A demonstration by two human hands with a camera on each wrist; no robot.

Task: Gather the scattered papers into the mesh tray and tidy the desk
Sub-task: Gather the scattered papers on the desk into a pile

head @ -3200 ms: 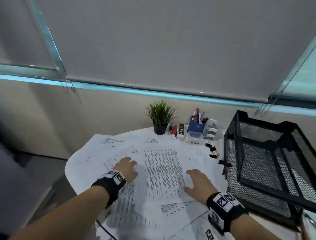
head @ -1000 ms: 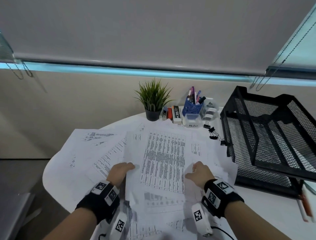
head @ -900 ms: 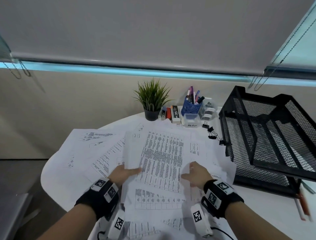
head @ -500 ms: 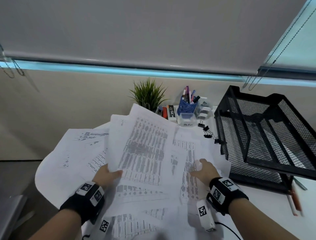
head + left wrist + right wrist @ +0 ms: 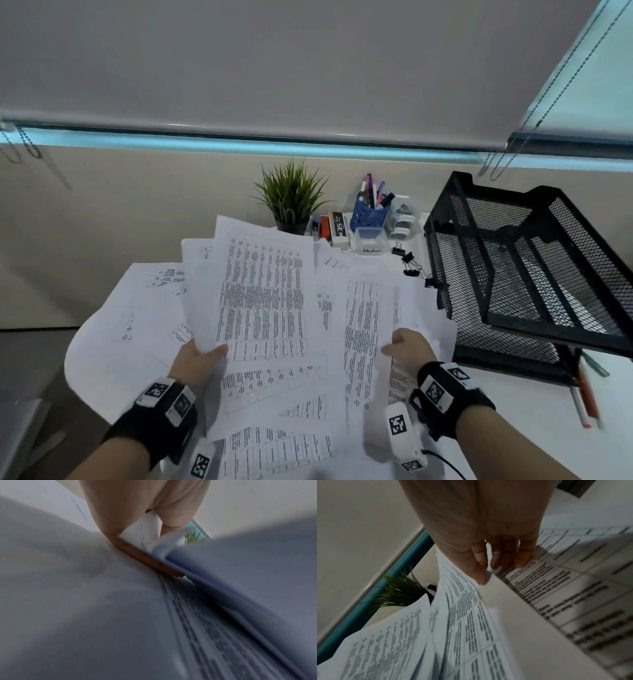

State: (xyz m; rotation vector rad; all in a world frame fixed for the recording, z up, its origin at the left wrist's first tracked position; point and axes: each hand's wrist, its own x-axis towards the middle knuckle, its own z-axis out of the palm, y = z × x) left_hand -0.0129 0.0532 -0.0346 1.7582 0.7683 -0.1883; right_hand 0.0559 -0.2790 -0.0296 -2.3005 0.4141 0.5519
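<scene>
A loose bundle of printed papers (image 5: 263, 301) is lifted off the round white desk (image 5: 513, 404) and tilted up toward me. My left hand (image 5: 197, 358) pinches the bundle's left edge, thumb on top. My right hand (image 5: 406, 349) grips the right edge, thumb over the sheets (image 5: 462, 608) and fingers (image 5: 508, 555) beneath. The left wrist view is blurred, showing fingers (image 5: 142, 555) slipped between sheets. More papers (image 5: 137, 308) still lie spread on the desk's left side. The black mesh tray (image 5: 534, 274) stands at the right, its tiers holding nothing I can see.
At the back stand a small potted plant (image 5: 291, 202), a blue pen cup (image 5: 371, 212), small boxes (image 5: 337, 228) and a clear container. Several black binder clips (image 5: 409, 262) lie by the tray. Pens (image 5: 585, 397) lie under the tray's front right corner.
Both hands went from pressing flat on the spread papers to gripping their edges, then raised the gathered bundle off the desk and tilted it upward.
</scene>
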